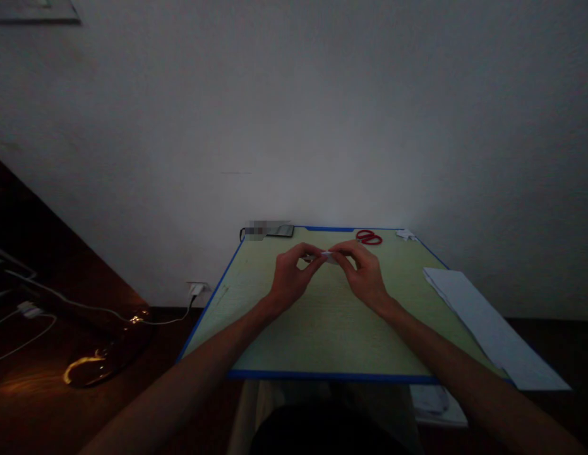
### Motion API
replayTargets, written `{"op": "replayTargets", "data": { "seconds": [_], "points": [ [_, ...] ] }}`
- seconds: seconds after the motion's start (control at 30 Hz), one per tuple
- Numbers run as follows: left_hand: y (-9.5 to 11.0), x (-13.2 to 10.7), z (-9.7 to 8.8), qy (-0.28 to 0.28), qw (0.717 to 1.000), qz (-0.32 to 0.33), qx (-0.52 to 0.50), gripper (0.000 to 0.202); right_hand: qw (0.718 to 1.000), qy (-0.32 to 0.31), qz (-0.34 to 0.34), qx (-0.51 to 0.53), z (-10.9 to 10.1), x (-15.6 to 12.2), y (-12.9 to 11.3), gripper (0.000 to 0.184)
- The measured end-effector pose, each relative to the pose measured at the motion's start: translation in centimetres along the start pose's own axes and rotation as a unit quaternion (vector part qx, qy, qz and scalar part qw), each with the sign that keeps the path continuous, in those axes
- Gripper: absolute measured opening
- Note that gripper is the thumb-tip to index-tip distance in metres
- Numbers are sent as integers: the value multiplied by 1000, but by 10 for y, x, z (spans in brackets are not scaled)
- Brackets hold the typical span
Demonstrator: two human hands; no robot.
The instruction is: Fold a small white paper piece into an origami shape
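Note:
Above the middle of the pale green table (322, 328), a small piece of white paper (327, 254) is pinched between my two hands. My left hand (294, 275) grips it from the left with thumb and fingertips. From the other side, my right hand (362, 272) holds it in the same kind of pinch. The fingers cover most of the paper, so its full shape is hidden. Just behind my right hand lie scissors with red handles (369, 237); their blades are mostly out of sight.
A phone (280, 230) lies at the table's back left corner. Paper scraps (405, 234) sit at the back right. Long white paper sheets (492, 325) overhang the right edge. A wall stands behind the table. To the left, a plug (196, 290) with a cable is in a wall socket.

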State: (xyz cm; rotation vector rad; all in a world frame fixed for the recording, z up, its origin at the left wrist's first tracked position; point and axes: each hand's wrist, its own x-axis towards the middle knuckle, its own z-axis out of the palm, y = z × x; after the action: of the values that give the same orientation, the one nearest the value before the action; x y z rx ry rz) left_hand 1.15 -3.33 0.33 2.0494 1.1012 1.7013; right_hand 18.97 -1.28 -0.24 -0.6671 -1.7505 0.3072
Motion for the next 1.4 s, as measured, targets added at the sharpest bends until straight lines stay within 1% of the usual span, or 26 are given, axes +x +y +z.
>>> {"op": "replayTargets", "data": {
  "seconds": [0.17, 0.27, 0.37, 0.47, 0.57, 0.7, 0.83, 0.9, 1.07, 1.3, 1.4],
  "points": [
    [-4, -1, 3, 16, 1000, -12, -23, 14, 1000, -4, 17, 9, 2, -3, 3, 8],
    [-4, -2, 3, 23, 999, -23, -29, 19, 1000, -7, 25, 13, 3, -3, 5, 8],
    [-3, -2, 2, 19, 999, -38, -31, 26, 1000, -6, 21, 6, 2, -3, 5, 8],
    [-3, -1, 1, 16, 999, -43, -28, 27, 1000, -4, 18, 7, 2, -3, 3, 8],
    [-3, -1, 1, 12, 999, -31, -24, 22, 1000, -5, 22, 18, 2, -3, 2, 7],
    [-2, -1, -2, 0, 1000, 8, 23, 8, 998, 2, 37, 42, 3, -3, 3, 8],
    [0, 0, -5, -6, 999, 25, 25, 11, 996, 13, 68, 62, 3, -2, 1, 9],
    [-1, 0, -5, -16, 1000, 10, 10, 13, 993, 21, 90, 72, 2, -1, 0, 11],
    [-5, 2, -2, -44, 994, -73, -67, 21, 981, 38, 152, 116, 3, 1, 2, 23],
    [-10, 3, -1, -62, 972, -166, -153, 31, 962, 34, 208, 176, 4, 3, 9, 29],
    [-11, 4, -1, -69, 963, -186, -184, 34, 955, 29, 225, 192, 3, 3, 9, 29]
  ]
}}
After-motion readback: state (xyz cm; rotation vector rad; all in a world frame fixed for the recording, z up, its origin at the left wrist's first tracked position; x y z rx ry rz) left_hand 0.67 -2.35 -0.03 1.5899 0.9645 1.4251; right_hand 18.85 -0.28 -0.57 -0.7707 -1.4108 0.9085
